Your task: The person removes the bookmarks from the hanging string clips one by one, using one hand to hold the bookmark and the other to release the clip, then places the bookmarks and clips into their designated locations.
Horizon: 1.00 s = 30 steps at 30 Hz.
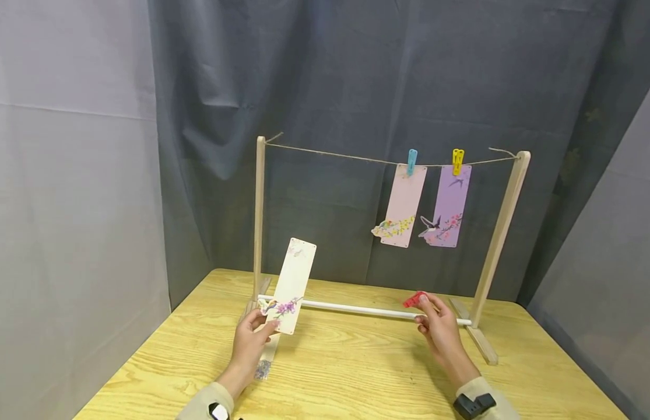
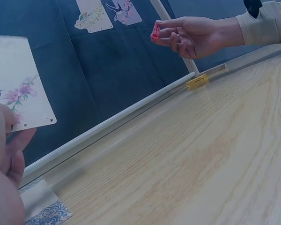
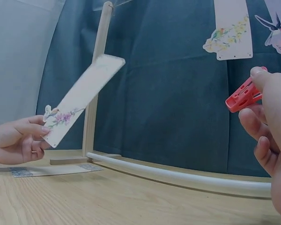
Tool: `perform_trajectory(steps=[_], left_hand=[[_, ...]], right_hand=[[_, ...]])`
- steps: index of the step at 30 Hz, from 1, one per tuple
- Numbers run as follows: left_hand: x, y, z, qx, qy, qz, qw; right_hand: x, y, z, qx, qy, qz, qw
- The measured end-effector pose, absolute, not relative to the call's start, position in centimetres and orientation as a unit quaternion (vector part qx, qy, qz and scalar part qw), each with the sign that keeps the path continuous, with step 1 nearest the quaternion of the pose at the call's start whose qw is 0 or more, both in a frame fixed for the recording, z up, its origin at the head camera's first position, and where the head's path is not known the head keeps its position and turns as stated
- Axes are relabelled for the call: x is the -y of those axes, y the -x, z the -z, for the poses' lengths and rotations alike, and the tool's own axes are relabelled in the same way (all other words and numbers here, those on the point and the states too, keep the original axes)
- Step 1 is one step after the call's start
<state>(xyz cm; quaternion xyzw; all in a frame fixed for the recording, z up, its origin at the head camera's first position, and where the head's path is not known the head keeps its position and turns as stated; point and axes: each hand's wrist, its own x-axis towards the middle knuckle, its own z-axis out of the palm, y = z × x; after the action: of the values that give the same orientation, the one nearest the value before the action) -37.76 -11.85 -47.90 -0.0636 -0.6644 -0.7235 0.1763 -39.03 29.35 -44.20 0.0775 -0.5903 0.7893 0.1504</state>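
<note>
A: What is the left hand [image 1: 251, 338] doing?

B: Pinching the lower end of a cream bookmark [image 1: 294, 280] printed with a bird and purple blossoms, thumb on the front and fingers behind.

A: Where is that bookmark?

B: Raised off the table [image 1: 356, 373], in front of the wooden stand [image 1: 500, 239] near its left post, tilted with its top leaning right.

A: And the right hand [image 1: 442, 332]?

B: Gripping a red clothespin [image 1: 413, 300] between thumb and fingers, in front of the stand towards its right post.

A: What hangs on the stand?

B: On its twine [image 1: 335, 154], nearer the right post, a blue clothespin [image 1: 411, 161] holds a pink bookmark [image 1: 405, 201]. Beside it, closer to that post, a yellow clothespin [image 1: 457, 161] holds a lilac bookmark [image 1: 453, 201] with a swallow.

A: Anything lower down?

B: A white rod [image 1: 351, 307] runs between the stand's posts. A blue-patterned bookmark [image 3: 61, 170] lies flat by its left foot, and a loose yellow clip [image 2: 197, 82] lies by its right foot.
</note>
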Motion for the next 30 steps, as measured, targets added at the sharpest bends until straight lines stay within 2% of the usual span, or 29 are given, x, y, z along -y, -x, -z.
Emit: perform_trajectory(steps=[14, 30], left_hand=[[13.2, 36.8, 47.7, 0.669, 0.087, 0.719, 0.167], [14.7, 35.9, 47.3, 0.677, 0.089, 0.707, 0.185]], right_hand=[[-31.1, 38.5, 45.8, 0.609, -0.068, -0.773, 0.164], [-32.7, 37.6, 47.0, 0.675, -0.033, -0.714, 0.184]])
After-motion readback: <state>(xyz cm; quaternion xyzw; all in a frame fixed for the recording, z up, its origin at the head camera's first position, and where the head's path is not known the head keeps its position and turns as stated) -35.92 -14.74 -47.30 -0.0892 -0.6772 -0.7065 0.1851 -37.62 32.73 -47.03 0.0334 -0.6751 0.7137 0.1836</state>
